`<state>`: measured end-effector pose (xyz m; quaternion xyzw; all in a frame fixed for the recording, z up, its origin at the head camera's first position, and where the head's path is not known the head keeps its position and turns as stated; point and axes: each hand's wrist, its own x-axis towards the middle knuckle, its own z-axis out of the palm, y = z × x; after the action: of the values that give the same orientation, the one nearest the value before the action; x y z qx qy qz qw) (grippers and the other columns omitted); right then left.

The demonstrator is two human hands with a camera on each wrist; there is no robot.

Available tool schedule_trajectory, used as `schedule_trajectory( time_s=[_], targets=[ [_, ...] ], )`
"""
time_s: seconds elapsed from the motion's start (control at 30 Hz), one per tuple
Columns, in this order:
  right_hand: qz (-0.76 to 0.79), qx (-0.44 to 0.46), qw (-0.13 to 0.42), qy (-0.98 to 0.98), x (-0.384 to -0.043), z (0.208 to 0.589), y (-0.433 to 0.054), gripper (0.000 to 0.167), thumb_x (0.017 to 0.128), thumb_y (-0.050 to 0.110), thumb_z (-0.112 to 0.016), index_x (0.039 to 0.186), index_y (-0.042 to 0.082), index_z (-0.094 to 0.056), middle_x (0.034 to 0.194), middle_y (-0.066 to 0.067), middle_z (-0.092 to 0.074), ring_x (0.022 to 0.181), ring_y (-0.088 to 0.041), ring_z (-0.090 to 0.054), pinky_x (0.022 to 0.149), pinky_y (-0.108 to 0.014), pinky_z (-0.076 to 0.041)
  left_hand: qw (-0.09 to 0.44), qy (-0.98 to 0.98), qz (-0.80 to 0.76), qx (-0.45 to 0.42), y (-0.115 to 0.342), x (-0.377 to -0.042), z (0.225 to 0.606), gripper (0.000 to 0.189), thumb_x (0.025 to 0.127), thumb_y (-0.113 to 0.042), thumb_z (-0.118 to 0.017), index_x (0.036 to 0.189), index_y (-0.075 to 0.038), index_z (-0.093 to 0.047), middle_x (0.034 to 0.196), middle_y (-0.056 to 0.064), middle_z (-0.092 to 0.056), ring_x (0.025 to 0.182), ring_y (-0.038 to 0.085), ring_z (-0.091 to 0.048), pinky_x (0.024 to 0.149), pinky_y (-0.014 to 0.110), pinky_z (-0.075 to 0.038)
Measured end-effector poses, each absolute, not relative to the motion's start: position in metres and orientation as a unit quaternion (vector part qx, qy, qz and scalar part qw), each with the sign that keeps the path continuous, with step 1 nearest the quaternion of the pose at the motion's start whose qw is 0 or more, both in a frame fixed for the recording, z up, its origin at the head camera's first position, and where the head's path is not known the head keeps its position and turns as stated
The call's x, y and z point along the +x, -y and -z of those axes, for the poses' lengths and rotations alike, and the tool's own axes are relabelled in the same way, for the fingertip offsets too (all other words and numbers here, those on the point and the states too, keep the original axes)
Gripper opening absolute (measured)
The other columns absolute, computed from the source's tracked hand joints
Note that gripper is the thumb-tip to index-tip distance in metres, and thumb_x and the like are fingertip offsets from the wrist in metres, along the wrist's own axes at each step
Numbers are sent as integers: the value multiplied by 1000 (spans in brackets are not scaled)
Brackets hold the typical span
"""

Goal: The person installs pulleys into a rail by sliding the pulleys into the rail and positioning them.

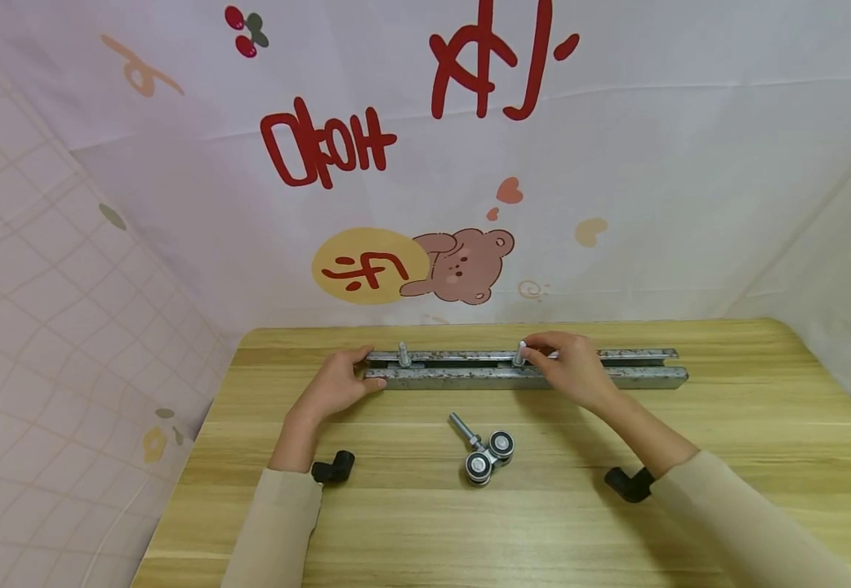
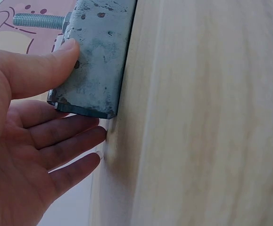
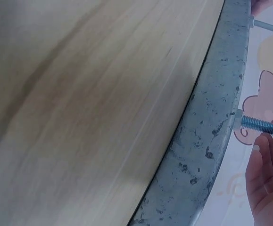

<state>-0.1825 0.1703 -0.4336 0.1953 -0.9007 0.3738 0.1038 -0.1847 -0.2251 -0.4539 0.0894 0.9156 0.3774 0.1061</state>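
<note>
A slotted metal rail (image 1: 462, 381), rust-spotted, lies across the back of the table. My left hand (image 1: 331, 385) holds its left end, thumb (image 2: 63, 61) on the near face and fingers around the far side and end. Near that end, a threaded bolt (image 1: 403, 354) stands upright from the slot. Farther right, my right hand (image 1: 572, 369) pinches a second upright threaded bolt (image 3: 259, 125) between thumb and fingertips. Whatever sits under both bolts is mostly hidden inside the rail. In front of the rail lies a roller hanger (image 1: 478, 466) with small wheels and a threaded stem.
A light wood-grain table (image 1: 411, 523) carries everything. Behind it hangs a white cloth (image 1: 617, 155) printed with a bear and red characters. Black elbow-shaped pieces show beside the left wrist (image 1: 336, 468) and the right wrist (image 1: 625, 485).
</note>
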Motion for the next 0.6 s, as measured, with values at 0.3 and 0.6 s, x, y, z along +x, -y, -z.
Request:
schedule_trajectory(
  time_s=[0.3, 0.6],
  targets=[
    [-381, 201, 105, 896, -183, 435, -163, 17, 98, 10, -75, 111, 1, -80, 100, -8, -79, 86, -24, -71, 72, -41, -57, 106, -915, -379, 90, 225, -184, 454, 76, 96, -26, -79, 158, 2, -43, 152, 25, -53, 142, 41, -48, 110, 57, -46],
    [-385, 213, 111, 891, -183, 435, -155, 16, 97, 6, -76, 111, 0, -80, 99, -9, -79, 85, -25, -73, 69, -38, -57, 106, -914, -381, 90, 225, -184, 454, 76, 96, -25, -79, 158, 2, -43, 154, 24, -52, 143, 40, -47, 111, 56, -45]
  ],
)
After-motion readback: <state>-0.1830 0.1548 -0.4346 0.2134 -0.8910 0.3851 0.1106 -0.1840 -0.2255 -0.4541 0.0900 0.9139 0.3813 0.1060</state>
